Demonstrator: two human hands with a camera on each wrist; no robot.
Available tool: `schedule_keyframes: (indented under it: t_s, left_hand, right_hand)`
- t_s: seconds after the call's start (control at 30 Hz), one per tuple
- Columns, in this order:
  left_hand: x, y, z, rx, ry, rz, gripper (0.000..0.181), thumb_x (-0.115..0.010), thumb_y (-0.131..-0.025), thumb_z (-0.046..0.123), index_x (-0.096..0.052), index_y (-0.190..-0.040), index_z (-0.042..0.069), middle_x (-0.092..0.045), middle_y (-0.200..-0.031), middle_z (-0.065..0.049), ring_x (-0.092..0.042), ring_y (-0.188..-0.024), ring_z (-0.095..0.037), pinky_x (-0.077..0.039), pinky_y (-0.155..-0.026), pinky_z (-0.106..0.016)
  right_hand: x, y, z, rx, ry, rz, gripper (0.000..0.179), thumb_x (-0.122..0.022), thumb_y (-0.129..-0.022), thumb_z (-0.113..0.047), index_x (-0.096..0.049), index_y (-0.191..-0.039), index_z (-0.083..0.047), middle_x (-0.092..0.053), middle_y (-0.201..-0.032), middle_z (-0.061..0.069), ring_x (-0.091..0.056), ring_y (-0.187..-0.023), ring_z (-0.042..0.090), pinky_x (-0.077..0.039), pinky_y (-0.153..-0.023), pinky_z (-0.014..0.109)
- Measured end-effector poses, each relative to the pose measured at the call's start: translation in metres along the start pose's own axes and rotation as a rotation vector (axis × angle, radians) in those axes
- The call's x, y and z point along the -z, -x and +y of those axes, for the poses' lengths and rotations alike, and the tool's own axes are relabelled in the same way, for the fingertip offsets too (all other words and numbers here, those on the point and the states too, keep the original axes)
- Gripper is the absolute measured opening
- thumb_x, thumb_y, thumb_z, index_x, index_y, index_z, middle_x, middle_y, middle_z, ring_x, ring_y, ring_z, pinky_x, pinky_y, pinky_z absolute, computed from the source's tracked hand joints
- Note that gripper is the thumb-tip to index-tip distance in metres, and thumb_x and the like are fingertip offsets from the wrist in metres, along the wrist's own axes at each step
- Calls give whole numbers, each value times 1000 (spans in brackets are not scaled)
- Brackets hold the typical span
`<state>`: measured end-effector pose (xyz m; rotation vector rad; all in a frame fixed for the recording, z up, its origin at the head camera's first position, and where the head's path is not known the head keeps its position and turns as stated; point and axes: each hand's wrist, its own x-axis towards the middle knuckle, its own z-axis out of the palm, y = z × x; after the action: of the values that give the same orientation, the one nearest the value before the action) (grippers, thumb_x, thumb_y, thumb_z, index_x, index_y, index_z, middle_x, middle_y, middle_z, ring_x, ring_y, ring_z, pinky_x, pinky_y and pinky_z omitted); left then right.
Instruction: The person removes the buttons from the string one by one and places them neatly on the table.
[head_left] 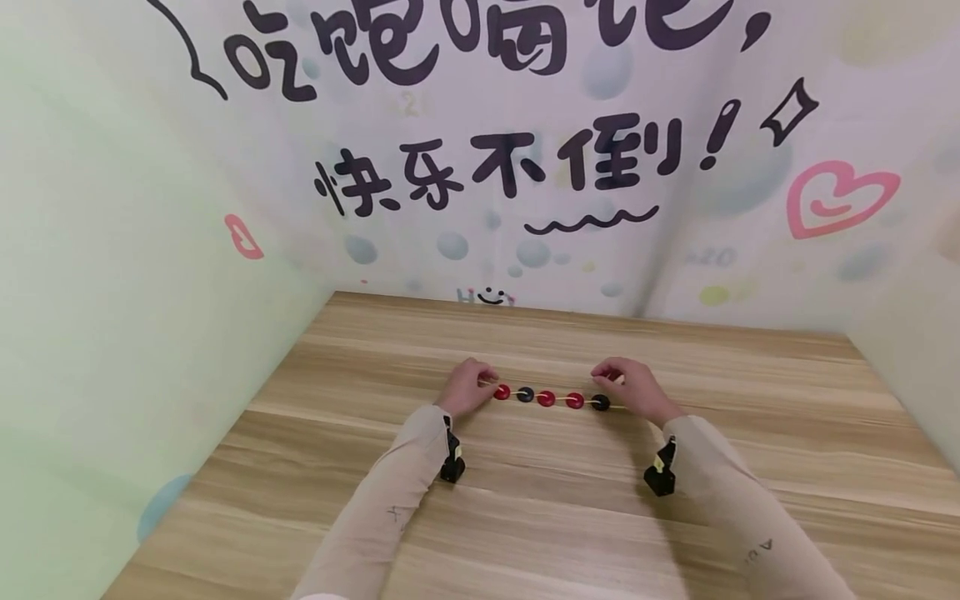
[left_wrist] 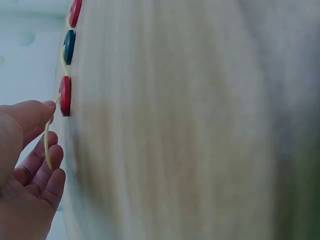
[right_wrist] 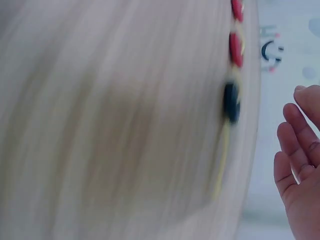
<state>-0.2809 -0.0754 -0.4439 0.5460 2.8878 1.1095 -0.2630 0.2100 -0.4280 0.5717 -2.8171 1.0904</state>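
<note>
Several round, flat red and dark beads (head_left: 546, 398) are threaded in a row on a yellow string (right_wrist: 223, 155) across the table. My left hand (head_left: 467, 388) pinches the string's left end between thumb and forefinger, close beside the outermost red bead (left_wrist: 65, 96). A short tail of the string hangs past the fingers in the left wrist view. My right hand (head_left: 632, 389) is held over the other end, near the last dark bead (head_left: 600, 402), with nothing in its fingers. In the right wrist view its loosely bent fingers (right_wrist: 295, 145) are apart from the string, whose free end lies on the wood.
The wood-grain table (head_left: 555, 517) runs back to a printed curtain (head_left: 450, 242) with lettering and drawings. Pale walls (head_left: 90, 275) stand at the left and right. A small black wrist camera (head_left: 453, 465) sits at each sleeve cuff.
</note>
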Motion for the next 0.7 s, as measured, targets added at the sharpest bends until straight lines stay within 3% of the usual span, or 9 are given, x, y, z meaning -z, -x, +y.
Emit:
schedule_keyframes:
  t_s: [0.17, 0.47, 0.7]
  left_hand:
    - [-6, -1, -3, -13, -13, -4, 7, -63, -80, 8, -68, -85, 7, -62, -86, -3, -53, -82, -17, -42, -76, -29]
    - [-5, 1, 0, -23, 20, -4, 6, -62, -82, 8, -65, -81, 4, -62, -80, -4, -56, -75, -16, -44, -71, -28]
    - [-9, -3, -1, -44, 15, 12, 10, -59, -85, 12, -64, -81, 5, -62, -81, -3, -55, -77, -14, -43, -72, -27]
  right_hand:
    - [-19, -16, -19, -2, -41, -34, 13, -58, -85, -8, -62, -93, 2, -61, -84, 7, -54, -78, 21, -45, -62, 29]
    - [-57, -36, -44, -21, -83, -129, 12, -58, -85, -9, -62, -94, -2, -61, -87, 5, -55, -80, 18, -47, -66, 27]
    - [-77, -46, -53, 60, -66, -133, 11, -60, -83, -7, -63, -92, 0, -61, -85, 6, -56, -79, 17, -46, -70, 30]
